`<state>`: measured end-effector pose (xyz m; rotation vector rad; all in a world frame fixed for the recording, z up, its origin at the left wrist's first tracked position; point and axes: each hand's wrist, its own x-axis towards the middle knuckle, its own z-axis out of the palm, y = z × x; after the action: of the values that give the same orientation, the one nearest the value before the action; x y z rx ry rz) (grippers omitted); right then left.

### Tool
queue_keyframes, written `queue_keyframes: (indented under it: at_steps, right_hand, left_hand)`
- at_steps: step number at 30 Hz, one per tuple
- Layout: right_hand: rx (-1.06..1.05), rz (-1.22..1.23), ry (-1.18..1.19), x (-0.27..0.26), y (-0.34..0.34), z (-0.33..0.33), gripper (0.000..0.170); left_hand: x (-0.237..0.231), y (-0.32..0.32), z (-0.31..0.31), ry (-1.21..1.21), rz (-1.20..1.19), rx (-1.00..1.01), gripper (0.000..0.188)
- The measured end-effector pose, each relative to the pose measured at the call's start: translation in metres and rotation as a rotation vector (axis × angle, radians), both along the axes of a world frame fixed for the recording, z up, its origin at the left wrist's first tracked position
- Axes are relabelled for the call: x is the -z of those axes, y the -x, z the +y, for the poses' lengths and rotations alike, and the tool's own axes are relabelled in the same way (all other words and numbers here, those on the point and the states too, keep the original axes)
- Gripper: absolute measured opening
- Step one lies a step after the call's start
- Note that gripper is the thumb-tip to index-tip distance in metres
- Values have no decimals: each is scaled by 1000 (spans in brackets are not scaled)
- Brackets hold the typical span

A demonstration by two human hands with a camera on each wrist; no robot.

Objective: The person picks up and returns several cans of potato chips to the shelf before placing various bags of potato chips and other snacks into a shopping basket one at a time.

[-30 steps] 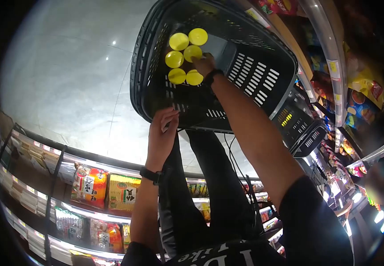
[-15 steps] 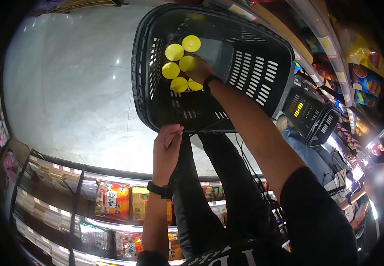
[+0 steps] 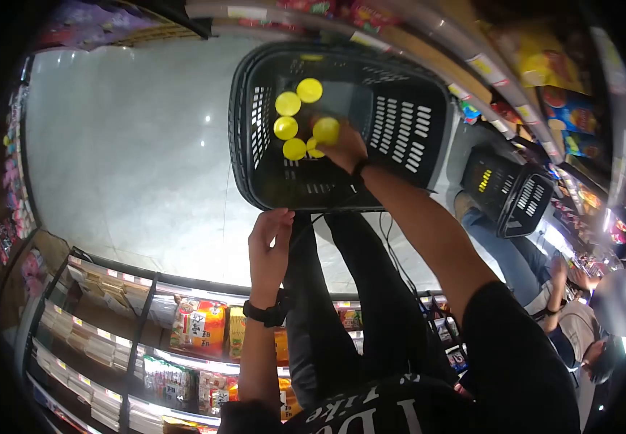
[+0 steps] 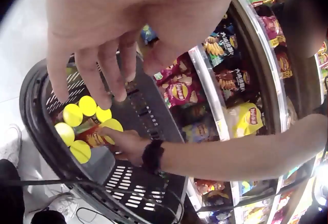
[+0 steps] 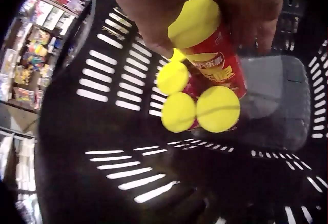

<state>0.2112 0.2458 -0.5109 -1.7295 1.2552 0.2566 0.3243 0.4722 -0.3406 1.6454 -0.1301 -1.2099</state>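
My right hand (image 3: 345, 150) reaches inside a black shopping basket (image 3: 238, 155) and grips a red chip canister (image 5: 218, 62) with a yellow lid. In the right wrist view this canister leans and sits higher than its neighbours, its red printed side showing. Several other yellow-lidded canisters (image 3: 288, 103) stand grouped at the left of the basket. My left hand (image 3: 268, 246) hovers at the basket's near rim with its fingers loosely bent and nothing in them. The left wrist view has these fingers hanging over the basket.
Shelves of chip bags (image 4: 182, 90) line the far side. Behind the legs runs another shelf with packaged snacks (image 3: 199, 325). A second black basket (image 3: 501, 184) stands at the right, near another person (image 3: 580, 329). Thin cables (image 4: 118, 185) hang by the near rim.
My right hand has drawn one canister out of the group, toward the right and up. The left hand stays by the near rim. The head view has shifted.
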Motion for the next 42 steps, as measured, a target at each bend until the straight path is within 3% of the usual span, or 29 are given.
queue_keyframes:
  at_steps: [3, 4, 6, 8, 10, 12, 14, 18, 19, 21, 22, 23, 25, 28, 32, 36, 37, 40, 42]
  right_hand:
    - [-103, -225, -24, -106, 31, 1, 78]
    - [-80, -326, -43, -150, 39, -1, 79]
    - [-180, -372, 134, -233, 57, -2, 81]
    - [-171, -441, 109, -325, 65, -8, 82]
    - [-44, -526, -216, -417, 71, -14, 81]
    - [-191, -612, -117, -468, 79, -31, 80]
    - [-88, -805, -243, -528, 96, -18, 79]
    - [93, -1153, -386, -597, 107, -18, 65]
    - [59, -1187, -293, -615, 106, -23, 60]
    - [173, -1153, -391, -619, 107, -32, 55]
    - [191, -1155, -581, -651, 100, -35, 71]
    - [147, -1192, -714, -676, 95, -39, 75]
    - [112, -1246, -651, -706, 94, -44, 78]
    - [36, -1254, -666, -731, 104, -54, 77]
    - [-19, -1203, -486, -742, 104, -67, 65]
    - [34, -1238, -493, -748, 93, -66, 55]
    - [37, -1229, -505, -750, 88, -67, 56]
    - [-62, -1139, -185, -753, 67, -60, 65]
    - [16, -1148, -137, -755, 49, -63, 69]
  left_hand:
    - [-51, -4, -11, 19, -152, 82, 22]
    - [-77, -5, -15, 27, -178, 106, 24]
    - [-130, -11, -26, 73, -268, 142, 29]
    - [-193, -17, -41, 74, -289, 200, 41]
    - [-251, -19, -53, 135, -438, 383, 62]
    - [-306, -23, -76, 273, -565, 469, 71]
    - [-348, -5, -77, 375, -535, 640, 77]
    - [-420, 17, -85, 507, 153, 837, 82]
    - [-437, 24, -91, 665, -98, 895, 77]
    - [-464, 33, -98, 489, 129, 846, 71]
    - [-475, 39, -95, 383, 253, 824, 68]
    - [-483, 51, -101, 544, 108, 720, 65]
    - [-503, 67, -116, 695, -84, 570, 61]
    - [-534, 81, -140, 776, -181, 381, 55]
    - [-549, 80, -147, 795, -115, 336, 46]
    - [-550, 62, -152, 851, 159, 303, 48]
    - [-551, 57, -154, 847, 43, 320, 50]
    - [-560, 34, -170, 843, -331, 375, 55]
    - [-571, 16, -177, 810, -585, 446, 60]
